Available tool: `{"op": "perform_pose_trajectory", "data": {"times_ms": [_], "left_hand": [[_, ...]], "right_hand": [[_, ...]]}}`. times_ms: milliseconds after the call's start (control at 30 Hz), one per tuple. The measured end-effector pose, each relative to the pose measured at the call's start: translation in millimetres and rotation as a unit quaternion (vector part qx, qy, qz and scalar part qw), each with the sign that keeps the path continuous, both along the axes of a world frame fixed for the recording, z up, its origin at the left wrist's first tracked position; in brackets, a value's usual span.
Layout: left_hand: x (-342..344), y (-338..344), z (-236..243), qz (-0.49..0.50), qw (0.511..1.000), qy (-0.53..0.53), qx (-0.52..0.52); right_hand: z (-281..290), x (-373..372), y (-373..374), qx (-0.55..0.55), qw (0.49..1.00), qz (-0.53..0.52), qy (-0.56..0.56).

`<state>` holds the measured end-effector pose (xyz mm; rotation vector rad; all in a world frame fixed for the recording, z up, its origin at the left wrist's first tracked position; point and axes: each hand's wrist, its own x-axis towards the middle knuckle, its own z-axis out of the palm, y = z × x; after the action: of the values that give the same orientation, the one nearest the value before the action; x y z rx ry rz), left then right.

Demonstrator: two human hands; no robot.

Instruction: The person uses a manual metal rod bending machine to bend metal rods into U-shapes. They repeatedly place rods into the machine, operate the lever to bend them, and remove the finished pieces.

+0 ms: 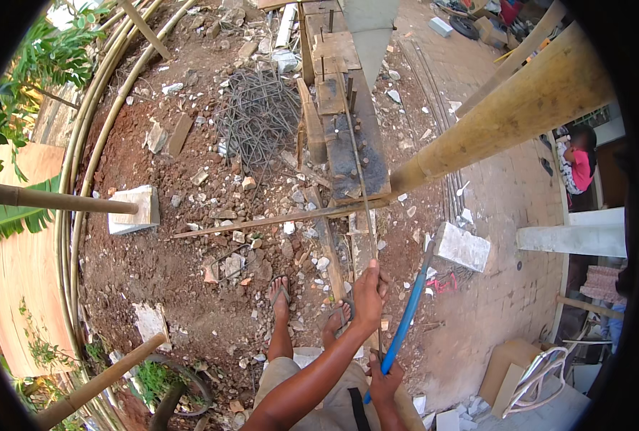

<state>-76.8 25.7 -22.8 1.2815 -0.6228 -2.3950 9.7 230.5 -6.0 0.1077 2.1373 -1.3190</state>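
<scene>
"the fingers of the left hand (369, 293) are clamped on the thin metal rod (371, 226). how is the right hand (385, 379) set?"

"its fingers are wrapped around the blue bar (405, 320). whether the thin metal rod is also touched there cannot be told."

"and where is the thin metal rod laid?"

"lengthwise on the bench (373, 171), among the upright pegs (349, 87), with its near part brought out past the bench's end to the left hand."

"how might it handle?"

"it is judged light for its length, stiff over a short span, springy over a long one, and hardly fragile. little slipping is expected, if the surface is as rough as it looks."

"and the best hold?"

"the part beyond the bench's end, where room is left for the fingers. the blue bar, judged rigid and heavier, is best gripped along its coloured length."
</scene>
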Motion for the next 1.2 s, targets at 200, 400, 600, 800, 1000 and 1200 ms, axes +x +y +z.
{"op": "perform_pose_trajectory", "data": {"times_ms": [200, 400, 600, 800, 1000, 1200], "left_hand": [[-12.0, -40.0, -5.9, -0.029, 0.999, 0.016, -0.014], [-16.1, -55.3, 4.7, -0.048, 0.997, 0.009, -0.052], [18.3, -21.0, 2.9, -0.075, 0.994, -0.015, -0.080], [29.7, -4.5, -3.1, -0.082, 0.995, -0.006, -0.062], [30.7, -8.1, 0.8, -0.105, 0.989, -0.015, -0.100], [32.2, -6.7, -2.1, -0.105, 0.990, -0.016, -0.090]], "right_hand": [[0.6, -3.5, -26.7, -0.048, 0.998, -0.048, -0.020], [4.8, -20.0, -59.9, -0.055, 0.997, -0.057, 0.009], [4.5, -31.0, -79.3, -0.067, 0.995, -0.057, 0.049], [6.3, -31.7, -83.2, -0.071, 0.995, -0.066, 0.037], [10.0, -36.0, -82.0, -0.075, 0.995, -0.065, 0.007], [10.5, -41.8, -80.9, -0.072, 0.997, -0.032, 0.006]]}}
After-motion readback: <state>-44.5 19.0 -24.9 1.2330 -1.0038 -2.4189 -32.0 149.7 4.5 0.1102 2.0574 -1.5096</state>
